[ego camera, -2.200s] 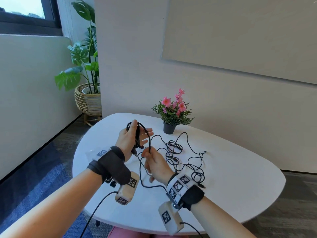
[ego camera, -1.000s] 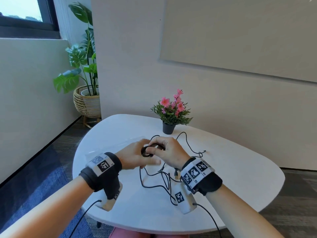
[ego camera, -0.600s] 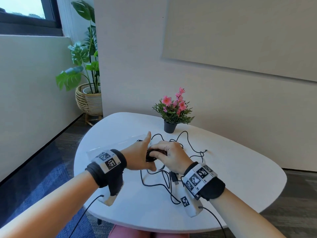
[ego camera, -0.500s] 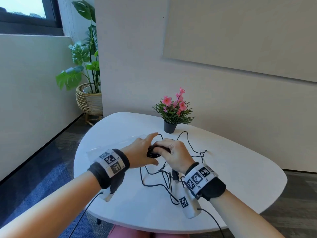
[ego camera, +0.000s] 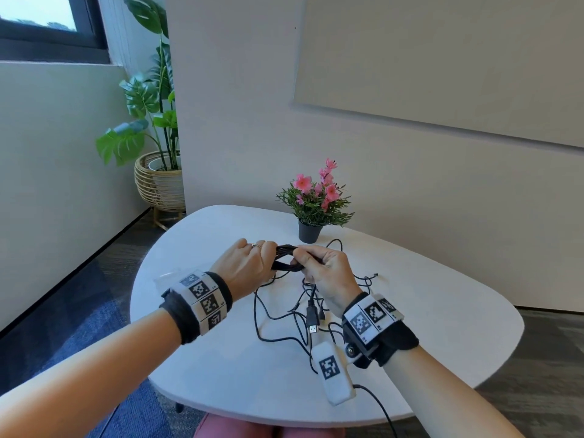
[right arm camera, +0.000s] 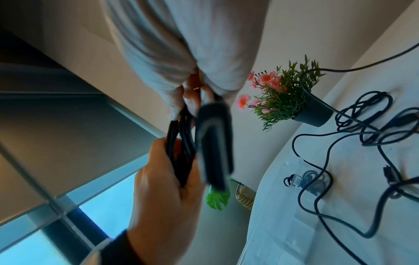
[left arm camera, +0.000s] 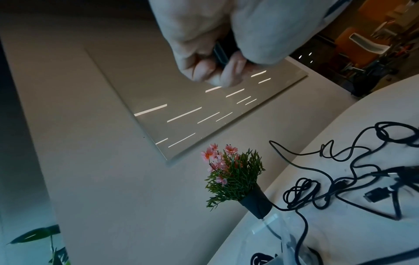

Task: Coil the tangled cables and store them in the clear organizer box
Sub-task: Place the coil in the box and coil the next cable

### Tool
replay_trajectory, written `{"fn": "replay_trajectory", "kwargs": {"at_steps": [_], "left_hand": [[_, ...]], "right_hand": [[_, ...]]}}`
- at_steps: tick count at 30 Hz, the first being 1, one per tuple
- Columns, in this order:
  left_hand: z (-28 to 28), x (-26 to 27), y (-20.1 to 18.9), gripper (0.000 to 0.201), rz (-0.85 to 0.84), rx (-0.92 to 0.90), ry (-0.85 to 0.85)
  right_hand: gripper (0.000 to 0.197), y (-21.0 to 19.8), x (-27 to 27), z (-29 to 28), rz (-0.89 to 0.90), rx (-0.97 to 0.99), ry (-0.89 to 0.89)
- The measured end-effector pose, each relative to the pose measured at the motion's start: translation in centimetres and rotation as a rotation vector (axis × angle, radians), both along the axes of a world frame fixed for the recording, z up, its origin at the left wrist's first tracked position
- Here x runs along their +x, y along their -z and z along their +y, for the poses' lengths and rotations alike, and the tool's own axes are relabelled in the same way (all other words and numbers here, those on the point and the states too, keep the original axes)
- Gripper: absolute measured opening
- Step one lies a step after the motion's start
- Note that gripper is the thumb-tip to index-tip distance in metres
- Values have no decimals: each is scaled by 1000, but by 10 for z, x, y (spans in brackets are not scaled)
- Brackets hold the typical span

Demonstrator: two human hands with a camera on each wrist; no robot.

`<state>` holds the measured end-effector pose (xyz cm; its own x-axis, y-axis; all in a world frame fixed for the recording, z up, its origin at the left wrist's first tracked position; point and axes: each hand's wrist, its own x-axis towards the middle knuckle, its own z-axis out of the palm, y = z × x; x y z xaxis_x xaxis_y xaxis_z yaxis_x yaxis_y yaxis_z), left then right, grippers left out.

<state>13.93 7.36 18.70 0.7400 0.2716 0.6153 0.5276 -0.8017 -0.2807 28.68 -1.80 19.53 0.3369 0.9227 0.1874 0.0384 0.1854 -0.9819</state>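
Observation:
Both hands hold a small coil of black cable (ego camera: 286, 267) a little above the white table (ego camera: 426, 311). My left hand (ego camera: 249, 267) grips its left end with curled fingers (left arm camera: 204, 70). My right hand (ego camera: 328, 270) pinches the right end. In the right wrist view the coil (right arm camera: 181, 143) runs between both hands, with a blurred plug (right arm camera: 214, 143) in front. A USB plug (ego camera: 313, 319) hangs under my right hand. More tangled black cables (left arm camera: 303, 190) lie loose on the table. The clear organizer box (right arm camera: 306, 181) sits at the table's left, holding a coiled cable.
A small black pot of pink flowers (ego camera: 310, 232) stands at the table's far edge, just behind the hands. A large leafy plant in a wicker basket (ego camera: 159, 181) is on the floor at the left. The wall runs close behind the table.
My hands have risen from the table surface. The coil, bunched between them half a second ago, now shows as a drawn-out loop between the two hands.

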Motion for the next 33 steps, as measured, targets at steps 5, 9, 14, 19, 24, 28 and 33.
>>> {"fn": "replay_trajectory", "kwargs": {"at_steps": [5,9,14,19,24,28,33], "left_hand": [[-5,6,-8,32,101,-123,-20],[-8,4,-8,20,204,-272,-98],[-14,-5,-20,25,406,-356,-149],[-21,-13,-16,25,541,-514,-94],[-47,-8,-13,24,383,-691,98],[-45,6,-34,17,-206,-834,153],[-17,3,-37,23,-276,-744,-111]], "right_hand": [[15,-6,2,-2,-1,-45,-29],[28,-6,7,-8,-257,-172,-115],[24,7,40,-23,-567,-252,-70],[25,19,51,-33,-896,-308,-109],[32,4,47,-23,-1291,-238,116],[43,5,13,-11,-1196,-182,168],[38,5,0,-14,-1482,110,158]]}}
